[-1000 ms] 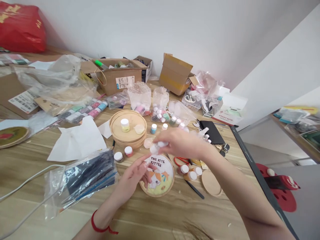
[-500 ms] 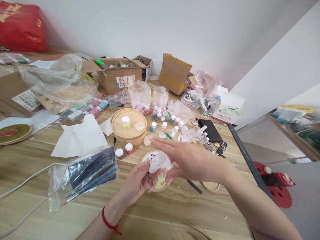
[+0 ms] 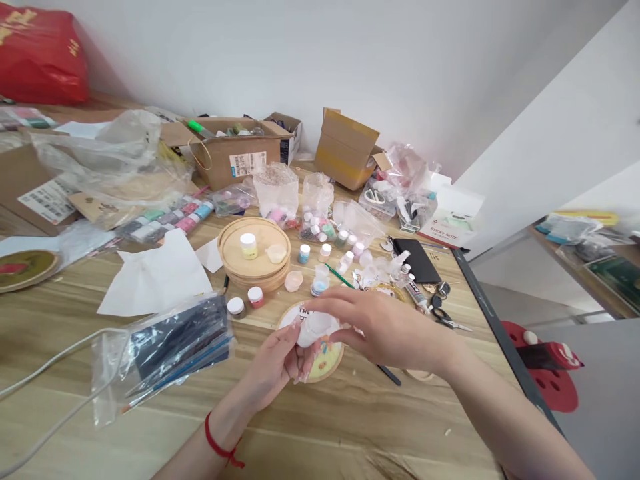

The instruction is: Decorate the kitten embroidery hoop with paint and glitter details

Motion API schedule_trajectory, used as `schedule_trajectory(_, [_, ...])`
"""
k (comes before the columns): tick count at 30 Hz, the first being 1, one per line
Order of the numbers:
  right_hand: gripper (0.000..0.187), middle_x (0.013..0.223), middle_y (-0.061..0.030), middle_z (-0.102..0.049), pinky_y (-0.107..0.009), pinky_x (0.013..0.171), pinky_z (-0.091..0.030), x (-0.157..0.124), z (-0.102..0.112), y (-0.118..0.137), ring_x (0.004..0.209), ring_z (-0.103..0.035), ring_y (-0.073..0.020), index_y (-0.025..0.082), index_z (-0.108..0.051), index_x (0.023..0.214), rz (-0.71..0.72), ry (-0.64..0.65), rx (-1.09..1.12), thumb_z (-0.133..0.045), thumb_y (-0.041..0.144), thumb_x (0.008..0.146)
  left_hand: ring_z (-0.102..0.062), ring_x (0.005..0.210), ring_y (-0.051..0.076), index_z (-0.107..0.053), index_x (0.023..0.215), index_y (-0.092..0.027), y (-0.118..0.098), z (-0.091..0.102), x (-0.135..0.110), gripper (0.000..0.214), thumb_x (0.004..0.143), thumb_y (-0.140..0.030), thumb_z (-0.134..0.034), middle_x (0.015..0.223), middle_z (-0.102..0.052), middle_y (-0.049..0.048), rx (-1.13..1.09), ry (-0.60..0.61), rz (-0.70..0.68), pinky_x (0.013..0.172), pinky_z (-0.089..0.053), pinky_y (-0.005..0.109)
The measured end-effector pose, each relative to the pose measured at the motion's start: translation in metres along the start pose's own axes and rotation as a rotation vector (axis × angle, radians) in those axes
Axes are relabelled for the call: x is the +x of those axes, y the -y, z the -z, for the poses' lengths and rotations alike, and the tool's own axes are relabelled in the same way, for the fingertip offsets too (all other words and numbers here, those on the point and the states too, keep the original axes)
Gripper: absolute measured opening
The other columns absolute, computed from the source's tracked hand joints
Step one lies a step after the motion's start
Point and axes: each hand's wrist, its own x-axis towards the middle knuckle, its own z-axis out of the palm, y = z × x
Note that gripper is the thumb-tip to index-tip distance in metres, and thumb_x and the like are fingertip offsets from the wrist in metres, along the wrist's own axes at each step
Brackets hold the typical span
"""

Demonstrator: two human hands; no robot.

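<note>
Over a cluttered wood-grain worktable, seen from the person's head, two bare forearms reach in from the bottom edge. The left hand (image 3: pixel 273 363), with a red string bracelet (image 3: pixel 220 448) at its wrist, is half closed, its fingers curled up around a small translucent white piece (image 3: pixel 316 328). The right hand (image 3: pixel 385 330) comes in from the side, fingers extended and nearly flat, their tips resting on top of that piece. Whether the right hand grips it or only touches it cannot be told.

Directly under both hands lies a round hoop-framed picture (image 3: pixel 327 360), mostly covered, with lettering and yellow showing. Just above it stands a stack of round wooden discs (image 3: pixel 255 280) bearing a yellow-labelled jar (image 3: pixel 249 245). Beside the stack sit small red-capped (image 3: pixel 255 297) and white-capped (image 3: pixel 235 307) paint jars. To the left lie a plastic bag of paintbrushes (image 3: pixel 175 350) and a sheet of white tissue paper (image 3: pixel 155 280).

Farther up, plastic bags of small pots (image 3: pixel 316 207) sit before open cardboard boxes (image 3: pixel 240 150). On the right lie a black notebook (image 3: pixel 417 260), a glue tube (image 3: pixel 417 295) and scissors (image 3: pixel 453 325). A red bag (image 3: pixel 37 57) sits in the far corner.
</note>
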Motion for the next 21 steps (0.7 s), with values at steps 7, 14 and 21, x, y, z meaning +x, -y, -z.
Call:
schedule_trajectory(7, [0.036,0.082,-0.0086,-0.069,-0.028,0.06,-0.039,-0.003,-0.007,0.003,0.07,-0.062,-0.0188,0.016,-0.067,0.096,-0.192,-0.031,-0.158,-0.049,0.047,0.096,-0.045,0.046,0.007,-0.061,0.074,-0.012,-0.001,-0.003,-0.002,0.048,0.085,-0.059,-0.059,0.059,-0.057,0.0004,0.09,0.012,0.009,0.043,-0.033,0.021])
schedule_trajectory(14, [0.025,0.105,-0.0056,-0.065,-0.028,0.071,-0.044,-0.008,-0.016,0.001,0.086,-0.061,-0.0164,0.022,-0.059,0.116,0.038,0.004,-0.085,-0.045,0.014,0.097,-0.043,0.045,0.007,-0.054,0.072,-0.015,-0.001,-0.006,-0.002,0.05,0.083,-0.064,-0.057,0.058,-0.049,-0.0033,0.064,0.026,0.024,0.041,-0.034,0.02])
schedule_trajectory(21, [0.012,0.088,-0.0075,-0.062,-0.032,0.066,-0.041,-0.001,-0.034,0.005,0.075,-0.055,-0.0198,0.015,-0.059,0.096,0.098,-0.028,-0.251,-0.048,0.016,0.092,-0.04,0.047,0.006,-0.053,0.069,-0.014,-0.001,-0.008,-0.004,0.051,0.084,-0.063,-0.058,0.054,-0.048,-0.0026,0.038,0.026,0.072,0.043,-0.031,0.019])
